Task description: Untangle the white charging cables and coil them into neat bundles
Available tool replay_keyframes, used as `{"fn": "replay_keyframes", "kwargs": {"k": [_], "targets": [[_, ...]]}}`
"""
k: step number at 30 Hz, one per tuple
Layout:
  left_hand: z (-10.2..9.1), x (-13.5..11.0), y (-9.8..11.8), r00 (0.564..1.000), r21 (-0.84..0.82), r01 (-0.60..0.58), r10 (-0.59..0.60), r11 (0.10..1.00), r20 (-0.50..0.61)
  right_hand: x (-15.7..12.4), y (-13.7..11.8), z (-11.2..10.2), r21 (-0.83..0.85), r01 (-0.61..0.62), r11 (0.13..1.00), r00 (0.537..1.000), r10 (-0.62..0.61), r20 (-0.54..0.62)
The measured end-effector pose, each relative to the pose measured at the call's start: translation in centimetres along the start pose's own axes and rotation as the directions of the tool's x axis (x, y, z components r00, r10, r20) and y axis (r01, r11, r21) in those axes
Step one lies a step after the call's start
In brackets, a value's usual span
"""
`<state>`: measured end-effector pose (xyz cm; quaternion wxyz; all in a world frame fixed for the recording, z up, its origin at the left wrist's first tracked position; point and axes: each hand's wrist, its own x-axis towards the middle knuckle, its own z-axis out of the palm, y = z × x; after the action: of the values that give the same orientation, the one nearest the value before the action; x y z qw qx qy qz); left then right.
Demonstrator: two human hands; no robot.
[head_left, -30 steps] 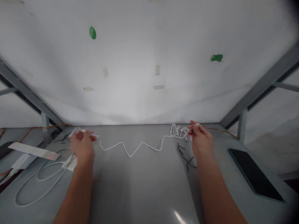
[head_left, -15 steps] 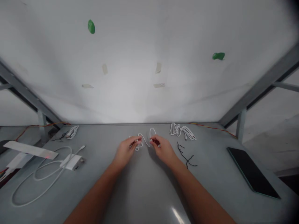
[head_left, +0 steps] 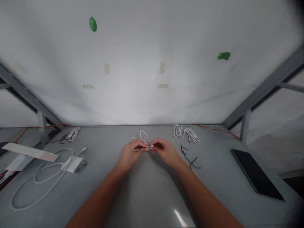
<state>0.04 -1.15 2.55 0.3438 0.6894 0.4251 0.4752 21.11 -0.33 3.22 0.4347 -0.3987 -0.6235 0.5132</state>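
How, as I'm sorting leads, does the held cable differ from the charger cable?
The held cable is pinched between the fingertips of the left hand and right hand; the charger cable lies on the table, out of hand. The held cable shows small loops, the charger cable wide, loose ones. The held cable is central, the charger cable off to the left. Both look white.

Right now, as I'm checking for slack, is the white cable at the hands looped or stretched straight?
Looped: the white cable bends in a loop between and beyond the left hand and right hand.
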Motion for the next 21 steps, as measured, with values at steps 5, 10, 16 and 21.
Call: {"fn": "replay_keyframes", "kwargs": {"k": [5,10,16,21], "targets": [[0.1,0.0,-0.1,1.0,-0.04,0.012,-0.012,0.999,0.012,0.0,0.2,0.4,-0.02,0.024,1.0,1.0,-0.024,-0.011],[-0.9,0.5,1.1,0.972,-0.366,0.211,-0.236,0.907,-0.024,0.2,-0.4,-0.5,0.055,-0.003,0.999,0.996,0.008,-0.093],[-9.0,1.3,1.5,0.908,-0.687,0.205,-0.398,0.697,-0.133,0.4,-1.4,-6.3,0.179,0.12,0.977,0.835,-0.002,-0.55],[-15.1,0.6,-1.8,0.764,0.523,0.644,-0.444,0.558,-0.467,0.2,-0.6,-9.3,0.164,-0.148,0.975,0.733,0.219,-0.644]]}}
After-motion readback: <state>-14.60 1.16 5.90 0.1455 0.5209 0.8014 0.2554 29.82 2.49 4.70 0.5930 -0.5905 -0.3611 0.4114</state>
